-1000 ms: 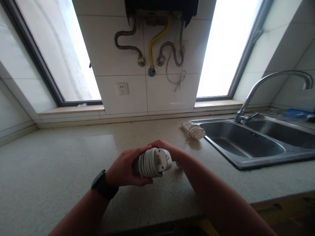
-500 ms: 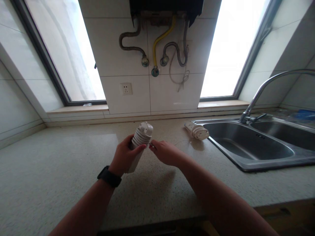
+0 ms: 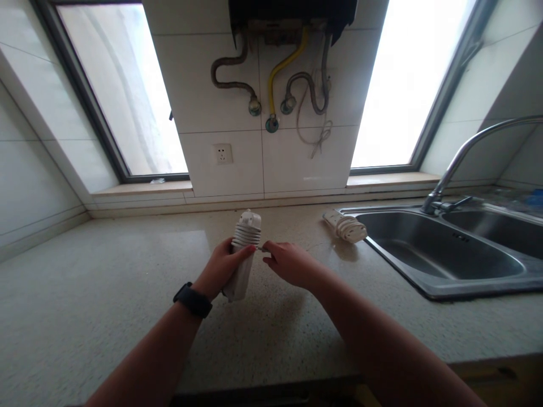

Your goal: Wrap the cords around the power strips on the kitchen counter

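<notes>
My left hand (image 3: 227, 263) is wrapped round a white power strip (image 3: 241, 277), held tilted above the countertop. Its white cord (image 3: 247, 235) is wound in several turns about the upper part of the strip. Right beside those turns, my right hand (image 3: 288, 263) is closed in a pinch on what looks like a short stretch of the cord; the fingers hide most of it. A second white power strip (image 3: 345, 227), also wrapped in its cord, lies on the counter to the right, by the sink.
The speckled countertop (image 3: 127, 294) runs along the tiled wall. At the right is a double steel sink (image 3: 424, 243) with a curved faucet (image 3: 453, 164). A wall socket (image 3: 223, 154) sits below pipes and a yellow hose (image 3: 274, 79).
The held power strip has turned more upright, showing more of its lower body. My right hand has drawn slightly away from it. The whole view has shifted a little.
</notes>
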Action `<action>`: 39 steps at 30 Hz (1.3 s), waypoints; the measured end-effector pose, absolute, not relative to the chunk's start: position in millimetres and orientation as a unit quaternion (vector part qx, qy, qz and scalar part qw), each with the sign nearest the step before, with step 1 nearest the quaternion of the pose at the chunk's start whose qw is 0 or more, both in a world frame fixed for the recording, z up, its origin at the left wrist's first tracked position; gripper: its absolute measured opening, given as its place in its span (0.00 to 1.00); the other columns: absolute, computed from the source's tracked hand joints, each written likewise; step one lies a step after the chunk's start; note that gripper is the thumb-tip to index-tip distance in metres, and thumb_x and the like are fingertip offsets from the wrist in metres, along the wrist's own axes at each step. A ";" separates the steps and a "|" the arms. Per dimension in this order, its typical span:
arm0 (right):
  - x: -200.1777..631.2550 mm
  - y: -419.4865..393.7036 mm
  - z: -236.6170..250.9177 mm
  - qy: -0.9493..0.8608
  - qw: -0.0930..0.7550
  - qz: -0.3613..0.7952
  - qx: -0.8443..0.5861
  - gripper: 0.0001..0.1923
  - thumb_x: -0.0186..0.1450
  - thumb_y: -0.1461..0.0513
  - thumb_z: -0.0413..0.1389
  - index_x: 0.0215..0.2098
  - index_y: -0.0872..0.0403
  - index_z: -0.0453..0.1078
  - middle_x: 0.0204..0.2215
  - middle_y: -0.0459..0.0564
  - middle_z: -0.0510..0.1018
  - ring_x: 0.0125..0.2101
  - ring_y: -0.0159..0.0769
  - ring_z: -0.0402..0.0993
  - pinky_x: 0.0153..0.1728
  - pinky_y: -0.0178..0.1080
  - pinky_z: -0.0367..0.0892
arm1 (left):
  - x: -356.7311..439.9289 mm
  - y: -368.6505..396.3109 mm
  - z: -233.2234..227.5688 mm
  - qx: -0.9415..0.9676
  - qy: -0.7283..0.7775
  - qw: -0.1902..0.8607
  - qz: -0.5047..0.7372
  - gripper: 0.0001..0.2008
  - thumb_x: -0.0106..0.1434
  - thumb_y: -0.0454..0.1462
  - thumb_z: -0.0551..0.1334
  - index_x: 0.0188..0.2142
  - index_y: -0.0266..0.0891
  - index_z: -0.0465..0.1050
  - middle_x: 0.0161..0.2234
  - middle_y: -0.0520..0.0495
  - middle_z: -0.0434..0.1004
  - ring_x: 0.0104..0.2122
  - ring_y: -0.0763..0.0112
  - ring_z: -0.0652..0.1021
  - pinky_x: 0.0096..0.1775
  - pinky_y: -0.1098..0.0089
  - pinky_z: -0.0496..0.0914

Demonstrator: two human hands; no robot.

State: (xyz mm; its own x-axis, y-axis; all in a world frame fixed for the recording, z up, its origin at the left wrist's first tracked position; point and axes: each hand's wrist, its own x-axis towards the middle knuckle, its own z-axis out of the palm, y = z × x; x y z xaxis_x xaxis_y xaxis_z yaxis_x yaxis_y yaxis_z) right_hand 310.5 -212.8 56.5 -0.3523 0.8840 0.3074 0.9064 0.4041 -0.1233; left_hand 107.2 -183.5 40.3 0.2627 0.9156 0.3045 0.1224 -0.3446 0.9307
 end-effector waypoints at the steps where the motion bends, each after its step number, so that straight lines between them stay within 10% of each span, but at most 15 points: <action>1: 311.2 -212.8 57.1 -0.822 0.169 -0.035 -0.543 0.15 0.70 0.56 0.51 0.54 0.50 0.67 0.42 0.52 0.80 0.42 0.43 0.77 0.36 0.38 0.60 | 107.2 -185.0 41.9 0.676 0.382 0.429 0.461 0.27 0.55 0.51 0.70 0.46 0.33 0.74 0.38 0.43 0.78 0.36 0.65 0.75 0.37 0.69 0.68; 10: 304.5 -218.7 59.3 -0.832 0.166 -0.061 -0.526 0.15 0.71 0.54 0.49 0.50 0.51 0.69 0.40 0.52 0.80 0.39 0.43 0.77 0.34 0.38 0.58 | 104.4 -180.7 41.2 0.692 0.418 0.368 0.460 0.27 0.57 0.55 0.66 0.45 0.34 0.72 0.35 0.44 0.77 0.32 0.64 0.75 0.32 0.67 0.68; 16: 299.9 -220.1 58.2 -0.857 0.178 -0.077 -0.477 0.17 0.75 0.58 0.40 0.42 0.55 0.68 0.37 0.53 0.79 0.35 0.38 0.76 0.33 0.38 0.56 | 104.0 -172.7 33.2 0.737 0.475 0.106 0.469 0.31 0.53 0.54 0.70 0.49 0.35 0.73 0.45 0.39 0.72 0.46 0.56 0.73 0.49 0.58 0.68; 22: 295.5 -222.0 57.3 -0.852 0.209 -0.060 -0.477 0.10 0.68 0.64 0.47 0.45 0.55 0.67 0.38 0.52 0.79 0.36 0.38 0.75 0.34 0.38 0.57 | 99.6 -167.9 30.8 0.724 0.471 0.077 0.498 0.40 0.53 0.55 0.69 0.58 0.34 0.65 0.51 0.37 0.71 0.49 0.55 0.74 0.52 0.57 0.68; 39: 309.4 -239.4 69.8 -0.871 0.192 0.140 -0.429 0.37 0.60 0.61 0.57 0.66 0.57 0.55 0.51 0.59 0.72 0.46 0.40 0.71 0.48 0.41 0.65 | 96.5 -168.8 29.3 0.767 0.505 0.017 0.396 0.40 0.66 0.57 0.56 0.66 0.31 0.55 0.57 0.30 0.67 0.56 0.49 0.71 0.52 0.57 0.67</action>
State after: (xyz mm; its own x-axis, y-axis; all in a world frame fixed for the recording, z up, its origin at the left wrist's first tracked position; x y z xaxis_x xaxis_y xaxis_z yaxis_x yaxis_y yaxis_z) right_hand 309.4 -239.4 69.8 -0.5576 0.8019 0.2145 0.6947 0.5922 -0.4083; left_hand 96.5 -168.8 29.3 0.1761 0.7875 0.5907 0.7607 -0.4896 0.4260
